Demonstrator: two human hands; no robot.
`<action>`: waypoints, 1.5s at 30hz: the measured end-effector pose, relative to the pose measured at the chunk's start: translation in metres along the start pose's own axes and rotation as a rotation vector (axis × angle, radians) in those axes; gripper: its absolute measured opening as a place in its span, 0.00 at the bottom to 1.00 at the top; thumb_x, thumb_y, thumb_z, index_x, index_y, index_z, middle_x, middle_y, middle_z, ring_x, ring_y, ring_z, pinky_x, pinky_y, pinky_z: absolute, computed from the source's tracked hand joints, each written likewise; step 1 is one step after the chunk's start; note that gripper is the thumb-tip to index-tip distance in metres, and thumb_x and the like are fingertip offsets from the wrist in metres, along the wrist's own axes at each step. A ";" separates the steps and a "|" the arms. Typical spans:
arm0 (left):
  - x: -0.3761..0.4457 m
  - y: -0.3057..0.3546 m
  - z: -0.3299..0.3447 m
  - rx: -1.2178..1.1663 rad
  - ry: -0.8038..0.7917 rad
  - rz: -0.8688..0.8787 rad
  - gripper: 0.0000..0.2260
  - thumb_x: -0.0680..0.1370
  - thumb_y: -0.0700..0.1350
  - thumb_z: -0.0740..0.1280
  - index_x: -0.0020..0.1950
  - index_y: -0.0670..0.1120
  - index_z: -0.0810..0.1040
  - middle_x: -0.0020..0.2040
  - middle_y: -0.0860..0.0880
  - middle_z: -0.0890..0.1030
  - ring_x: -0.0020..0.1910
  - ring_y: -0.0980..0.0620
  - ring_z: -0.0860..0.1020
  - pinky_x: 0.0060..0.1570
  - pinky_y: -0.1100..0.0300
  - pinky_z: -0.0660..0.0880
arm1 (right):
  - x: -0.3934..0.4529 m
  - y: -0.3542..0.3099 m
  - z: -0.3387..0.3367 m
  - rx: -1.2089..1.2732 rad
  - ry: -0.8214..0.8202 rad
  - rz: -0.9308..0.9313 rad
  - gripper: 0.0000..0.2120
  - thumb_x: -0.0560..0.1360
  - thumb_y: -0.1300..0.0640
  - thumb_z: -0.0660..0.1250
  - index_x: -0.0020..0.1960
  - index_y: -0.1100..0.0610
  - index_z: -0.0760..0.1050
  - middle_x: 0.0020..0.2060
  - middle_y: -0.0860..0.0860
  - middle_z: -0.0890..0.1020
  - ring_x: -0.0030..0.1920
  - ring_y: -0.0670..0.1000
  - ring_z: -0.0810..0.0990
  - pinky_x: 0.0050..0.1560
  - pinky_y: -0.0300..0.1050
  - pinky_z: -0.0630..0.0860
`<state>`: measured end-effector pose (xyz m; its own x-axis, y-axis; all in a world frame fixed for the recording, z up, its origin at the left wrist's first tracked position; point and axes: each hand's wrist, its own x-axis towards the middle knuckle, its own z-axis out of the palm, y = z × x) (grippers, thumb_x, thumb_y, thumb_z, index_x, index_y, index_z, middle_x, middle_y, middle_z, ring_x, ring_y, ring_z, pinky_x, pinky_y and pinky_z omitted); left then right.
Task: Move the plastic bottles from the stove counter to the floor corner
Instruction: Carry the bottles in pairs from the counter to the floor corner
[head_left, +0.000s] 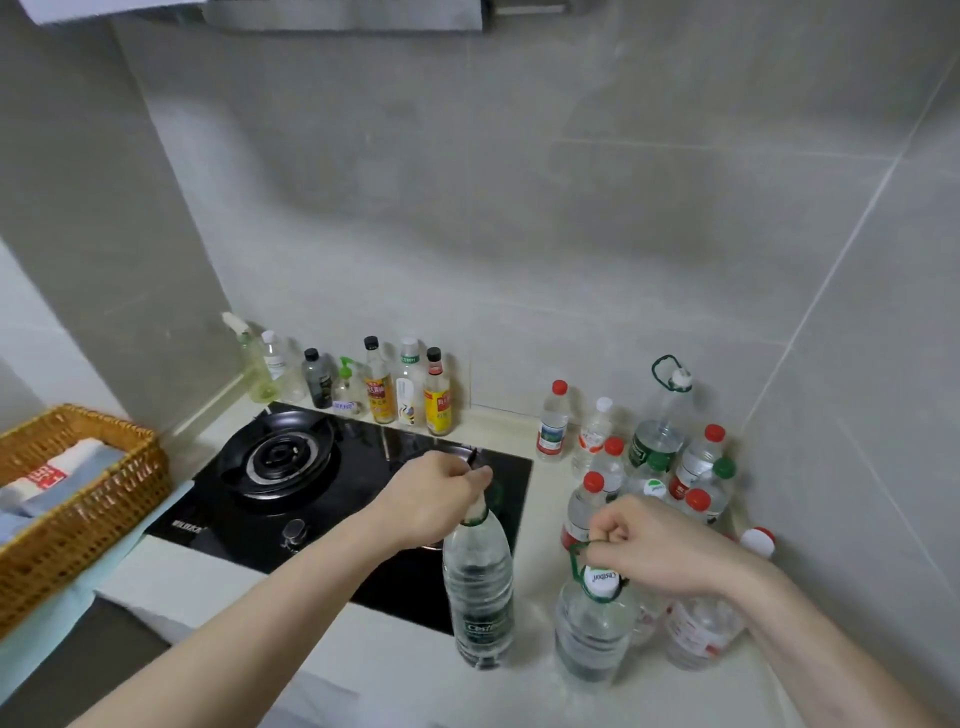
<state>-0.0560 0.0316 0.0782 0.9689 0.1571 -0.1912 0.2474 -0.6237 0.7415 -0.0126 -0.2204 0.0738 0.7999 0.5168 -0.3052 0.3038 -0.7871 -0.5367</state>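
Nearest the counter's front edge, two large clear bottles stand upright, each hanging directly below a hand. The left hand (436, 499) has its fingers curled round the neck and green carry loop of the left large bottle (480, 587), which stands at the stove's front right corner. The right hand (649, 545) pinches the green carry loop of the right large bottle (589, 629), whose white cap shows just under the fingers. Both long axes run vertical, so a straight upward lift appears to be the next move; each hand is already on its own bottle.

Behind the right hand, a cluster of red-capped bottles (644, 467) crowds the counter (363, 670) toward the wall corner, all awaiting removal. The black gas stove (291, 467) lies left, a wicker basket (78, 514) beyond it. Condiment bottles (384, 389) line the back wall. The floor corner is not in view.
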 end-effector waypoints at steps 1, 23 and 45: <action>-0.010 -0.005 -0.010 0.008 0.009 -0.012 0.21 0.81 0.56 0.62 0.36 0.43 0.73 0.28 0.54 0.72 0.28 0.55 0.70 0.31 0.64 0.67 | 0.001 -0.010 -0.002 -0.002 0.003 -0.023 0.19 0.74 0.51 0.69 0.29 0.53 0.65 0.21 0.43 0.66 0.25 0.44 0.63 0.30 0.40 0.59; -0.239 -0.234 -0.190 -0.107 0.395 -0.393 0.19 0.81 0.57 0.61 0.34 0.49 0.73 0.27 0.55 0.72 0.28 0.57 0.68 0.33 0.59 0.65 | 0.069 -0.303 0.163 -0.133 -0.256 -0.476 0.15 0.71 0.49 0.68 0.31 0.54 0.69 0.24 0.46 0.69 0.27 0.44 0.65 0.33 0.41 0.65; -0.473 -0.469 -0.296 -0.416 0.996 -1.063 0.15 0.79 0.51 0.62 0.34 0.49 0.65 0.29 0.54 0.66 0.29 0.54 0.63 0.33 0.56 0.59 | 0.127 -0.643 0.456 -0.307 -0.800 -0.893 0.17 0.71 0.50 0.69 0.28 0.52 0.67 0.23 0.46 0.70 0.28 0.45 0.66 0.34 0.41 0.64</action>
<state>-0.6293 0.4763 0.0112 -0.0905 0.9267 -0.3648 0.6307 0.3368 0.6991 -0.3424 0.5055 0.0213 -0.2581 0.8883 -0.3799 0.7755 -0.0440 -0.6298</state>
